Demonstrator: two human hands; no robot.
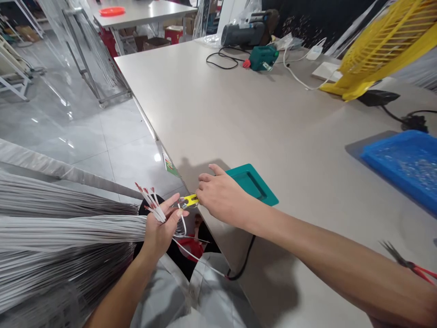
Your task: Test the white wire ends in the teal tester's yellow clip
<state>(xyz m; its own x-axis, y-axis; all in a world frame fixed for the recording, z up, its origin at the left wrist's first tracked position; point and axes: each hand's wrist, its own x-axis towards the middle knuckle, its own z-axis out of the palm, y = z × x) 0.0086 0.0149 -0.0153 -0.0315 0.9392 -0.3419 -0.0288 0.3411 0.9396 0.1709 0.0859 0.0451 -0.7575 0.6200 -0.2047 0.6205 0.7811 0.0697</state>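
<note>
The thin white plastic-coated cable (184,224) is just off the edge of the worktop (300,136), where its upper part meets the small yellow tool with metal jaws (191,200). The left hand (160,232) seems to pinch this cable between thumb and fingers, very near the jaws. If the cable slips or the tool turns, a fingertip could be nipped, because so little room is left between them. The right hand (218,195) has its fingers closed around the tool; a loose grip could let it fall, since below is only the gap beside the lap. The sheaf of white cable ends with reddish tips (152,205) stands out of the left hand too, so opening that hand may scatter it. The thick hanging bundle of white cables (75,232) could pull the wrist by snagging. The teal plastic tray (271,195), close behind the right hand, could be pushed by the forearm.
</note>
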